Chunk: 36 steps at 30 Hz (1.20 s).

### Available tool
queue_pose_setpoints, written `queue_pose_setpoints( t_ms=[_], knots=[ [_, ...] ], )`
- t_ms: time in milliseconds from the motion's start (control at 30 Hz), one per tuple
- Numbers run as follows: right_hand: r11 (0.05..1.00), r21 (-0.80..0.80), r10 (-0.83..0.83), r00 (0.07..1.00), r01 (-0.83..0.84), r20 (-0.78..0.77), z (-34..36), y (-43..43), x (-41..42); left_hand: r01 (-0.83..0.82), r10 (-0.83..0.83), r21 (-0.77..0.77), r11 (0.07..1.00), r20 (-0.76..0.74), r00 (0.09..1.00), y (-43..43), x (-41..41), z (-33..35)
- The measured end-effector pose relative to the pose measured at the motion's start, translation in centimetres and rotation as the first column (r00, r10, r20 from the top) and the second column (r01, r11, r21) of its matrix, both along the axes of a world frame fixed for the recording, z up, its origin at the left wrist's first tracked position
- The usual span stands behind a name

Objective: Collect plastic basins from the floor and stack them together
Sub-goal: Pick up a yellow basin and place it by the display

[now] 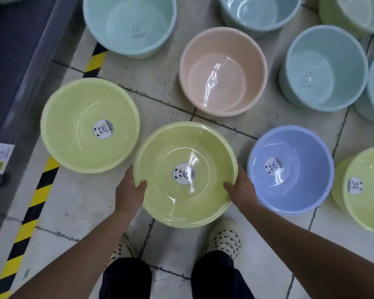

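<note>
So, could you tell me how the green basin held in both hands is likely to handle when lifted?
The green basin is empty, so probably light. Its glossy inside suggests a slippery surface, hence the left hand and right hand gripping opposite rims. Thin plastic walls may flex slightly.

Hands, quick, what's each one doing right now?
Left hand: closed on the rim of the green basin, thumb inside.
Right hand: closed on the opposite rim of that green basin.

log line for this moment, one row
phase: collecting | left hand: gripping rim | right hand: gripping rim | held: green basin | neighbour: second green basin on floor
</note>
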State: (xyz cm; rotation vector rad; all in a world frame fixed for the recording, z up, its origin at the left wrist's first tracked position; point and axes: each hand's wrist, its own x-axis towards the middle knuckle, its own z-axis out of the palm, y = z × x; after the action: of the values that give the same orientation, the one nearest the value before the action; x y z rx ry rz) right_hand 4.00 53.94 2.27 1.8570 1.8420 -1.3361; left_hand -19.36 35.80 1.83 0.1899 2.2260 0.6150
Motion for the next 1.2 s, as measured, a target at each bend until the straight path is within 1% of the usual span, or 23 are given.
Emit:
queue_pose_setpoints(
  t_ms=[133, 300, 433, 533, 633, 767, 833, 1100, 1200],
  knots=[
    [0.999, -0.044, -0.026, 0.999, 0.027, 0.037, -2.9, -0.6, 0.2, -0.003, 0.002, 0.028, 1.0, 0.03, 1.0, -0.3, -0.2, -3.1],
    [0.993, -0.06, -0.097, 0.993, 0.101, 0.065, -5.1, -1.4, 0.2, -0.058, 0.054, 0.065, 0.996, 0.061, 0.997, -0.6, -0.1, -5.1],
    [0.987, -0.036, -0.154, 0.986, 0.156, 0.068, -5.7, -1.6, 0.0, 0.02, -0.021, 0.038, 0.999, 0.044, 0.999, -0.3, -0.1, -5.7],
    [0.974, -0.05, -0.221, 0.975, 0.221, 0.018, -5.4, -1.5, 0.1, 0.043, -0.043, 0.029, 0.999, -0.006, 0.999, 0.1, -0.1, -5.3],
    [0.962, -0.048, -0.268, 0.963, 0.267, -0.014, -3.8, -1.1, -0.1, 0.044, -0.043, 0.047, 0.998, -0.028, 0.999, 0.3, -0.5, -4.2],
    [0.957, -0.003, -0.289, 0.957, 0.289, -0.029, -0.5, -0.3, -1.5, 0.038, -0.034, 0.12, 0.992, -0.03, 0.999, 0.7, -1.2, -1.3],
    [0.962, 0.016, -0.271, 0.961, 0.272, -0.047, 1.3, 0.4, -3.0, 0.023, -0.017, 0.161, 0.987, -0.041, 0.999, 1.0, -2.3, 0.5],
    [0.991, 0.082, -0.091, 0.984, 0.104, -0.155, 8.5, 2.3, -13.9, -0.051, 0.086, 0.209, 0.977, -0.16, 0.983, 0.3, -11.7, 7.2],
    [0.99, 0.064, -0.108, 0.974, 0.123, -0.2, 8.8, 1.7, -19.1, -0.09, 0.133, 0.198, 0.976, -0.216, 0.967, -1.0, -15.5, 8.3]
  ],
)
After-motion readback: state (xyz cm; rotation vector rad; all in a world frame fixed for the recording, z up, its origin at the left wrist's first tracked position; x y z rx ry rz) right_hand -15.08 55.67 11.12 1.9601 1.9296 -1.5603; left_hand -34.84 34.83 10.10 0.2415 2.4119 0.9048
